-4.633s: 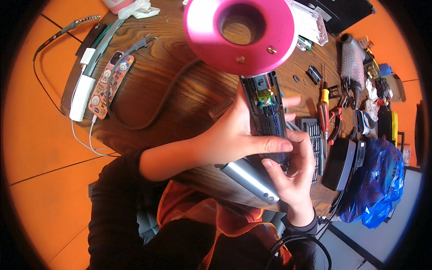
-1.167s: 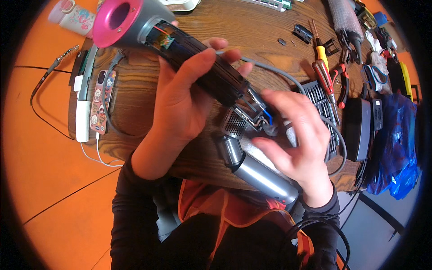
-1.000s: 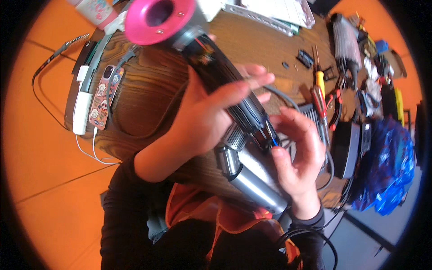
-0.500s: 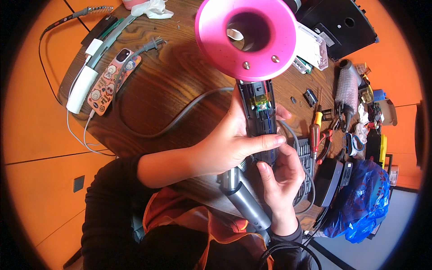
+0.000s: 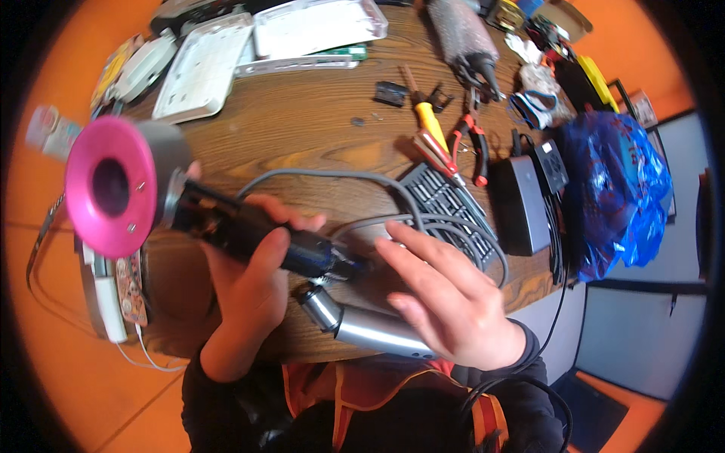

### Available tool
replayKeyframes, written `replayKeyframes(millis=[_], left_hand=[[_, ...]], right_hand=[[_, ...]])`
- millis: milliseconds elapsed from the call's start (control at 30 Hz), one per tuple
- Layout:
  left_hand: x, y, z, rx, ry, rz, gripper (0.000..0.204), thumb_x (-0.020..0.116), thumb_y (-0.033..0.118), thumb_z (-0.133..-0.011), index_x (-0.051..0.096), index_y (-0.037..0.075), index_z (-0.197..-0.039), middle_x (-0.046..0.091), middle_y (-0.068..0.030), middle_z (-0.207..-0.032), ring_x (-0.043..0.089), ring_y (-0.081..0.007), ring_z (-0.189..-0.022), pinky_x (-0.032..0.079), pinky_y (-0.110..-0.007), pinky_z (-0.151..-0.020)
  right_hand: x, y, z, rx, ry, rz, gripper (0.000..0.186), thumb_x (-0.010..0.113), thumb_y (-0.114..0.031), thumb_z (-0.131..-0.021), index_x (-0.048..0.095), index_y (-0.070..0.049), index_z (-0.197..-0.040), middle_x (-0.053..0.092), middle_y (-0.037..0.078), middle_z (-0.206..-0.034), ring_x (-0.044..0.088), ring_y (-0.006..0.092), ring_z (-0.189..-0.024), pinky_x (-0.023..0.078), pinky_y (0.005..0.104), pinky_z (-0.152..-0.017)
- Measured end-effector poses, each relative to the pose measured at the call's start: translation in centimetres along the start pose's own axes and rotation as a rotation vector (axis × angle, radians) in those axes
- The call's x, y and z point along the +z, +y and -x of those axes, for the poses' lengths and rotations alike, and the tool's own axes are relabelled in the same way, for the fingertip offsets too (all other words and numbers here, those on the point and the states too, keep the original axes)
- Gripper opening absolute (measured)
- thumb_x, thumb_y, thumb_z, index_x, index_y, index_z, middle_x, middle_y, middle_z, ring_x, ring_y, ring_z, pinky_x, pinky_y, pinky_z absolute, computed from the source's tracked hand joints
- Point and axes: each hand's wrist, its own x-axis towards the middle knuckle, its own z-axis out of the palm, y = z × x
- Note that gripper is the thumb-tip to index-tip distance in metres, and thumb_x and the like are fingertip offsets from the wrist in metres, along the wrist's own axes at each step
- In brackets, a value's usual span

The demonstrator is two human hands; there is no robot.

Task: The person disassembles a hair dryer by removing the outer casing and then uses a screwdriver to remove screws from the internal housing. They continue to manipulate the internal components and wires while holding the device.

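My left hand (image 5: 253, 283) is wrapped round the black bare inner handle (image 5: 242, 234) of a hair dryer. Its round head has a pink ring (image 5: 83, 185) and points to the left, while the handle slants down to the right. Just below the handle's lower end lies a silver-grey tubular handle sleeve (image 5: 374, 330), tilted and partly behind my right hand (image 5: 461, 302). That hand is raised with fingers stretched and apart, off the handle. A thick grey cable (image 5: 332, 174) curves behind both hands.
On the right are a black slotted bit holder (image 5: 445, 200), a red-and-yellow screwdriver (image 5: 428, 121), pliers (image 5: 477, 143), a dark box-shaped adapter (image 5: 521, 204) and a blue plastic bag (image 5: 619, 196). White plastic casings (image 5: 204, 72) lie at the back. A patterned phone (image 5: 132, 294) is at the left.
The hair dryer has swung left and tilted in my left hand. My right hand has come away from the handle's lower end and spread its fingers. The view has shifted right.
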Motion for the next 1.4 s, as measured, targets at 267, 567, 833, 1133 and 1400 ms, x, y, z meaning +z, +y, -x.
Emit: replayKeyframes(millis=[267,567,833,1133,1400], left_hand=[[-0.6,-0.1,-0.3,-0.063,-0.044,-0.027,0.083,0.055,0.006,-0.081,-0.002,0.026,-0.138,0.043,-0.0083,-0.095,0.046,-0.0187,-0.086,0.043,-0.047,-0.081],[-0.6,-0.3,-0.4,-0.075,-0.055,0.000,0.086,0.056,0.007,-0.081,-0.006,0.026,-0.137,0.046,-0.0082,-0.093,0.050,-0.0198,-0.083,0.044,-0.049,-0.082],[-0.3,-0.2,-0.5,-0.110,-0.018,0.011,0.088,0.057,0.007,-0.080,-0.007,0.027,-0.137,0.045,-0.0079,-0.093,0.050,-0.0196,-0.084,0.044,-0.049,-0.082],[-0.2,-0.1,-0.3,-0.154,-0.007,-0.022,0.089,0.062,0.013,-0.078,-0.004,0.027,-0.138,0.042,-0.0067,-0.092,0.048,-0.0183,-0.082,0.045,-0.048,-0.082],[-0.4,-0.1,-0.3,-0.161,-0.033,-0.056,0.071,0.057,0.014,-0.082,0.013,0.023,-0.137,0.038,-0.0015,-0.093,0.043,-0.0123,-0.084,0.043,-0.036,-0.081]], right_hand=[[-4.5,3.7,2.1,0.436,0.144,0.182,0.023,0.058,0.003,-0.074,0.060,-0.003,-0.097,0.055,0.013,-0.070,0.056,0.0271,-0.061,0.044,0.0327,-0.055],[-0.8,10.3,-1.5,0.277,0.183,0.261,0.029,0.061,-0.007,-0.076,0.056,-0.002,-0.104,0.056,0.013,-0.081,0.057,0.0298,-0.069,0.047,0.0351,-0.061],[-0.2,11.2,-0.8,0.293,0.120,0.270,0.040,0.063,-0.005,-0.071,0.054,-0.003,-0.109,0.053,0.012,-0.083,0.054,0.0273,-0.076,0.046,0.0342,-0.067],[-2.2,9.1,-0.2,0.271,0.116,0.178,0.029,0.064,0.001,-0.065,0.055,0.001,-0.093,0.052,0.011,-0.091,0.055,0.0214,-0.077,0.045,0.0280,-0.066],[-8.1,11.6,2.1,0.184,0.950,-0.177,0.020,0.043,-0.011,-0.090,0.046,0.003,-0.105,0.060,0.021,-0.093,0.062,0.0261,-0.081,0.053,0.0298,-0.064]])
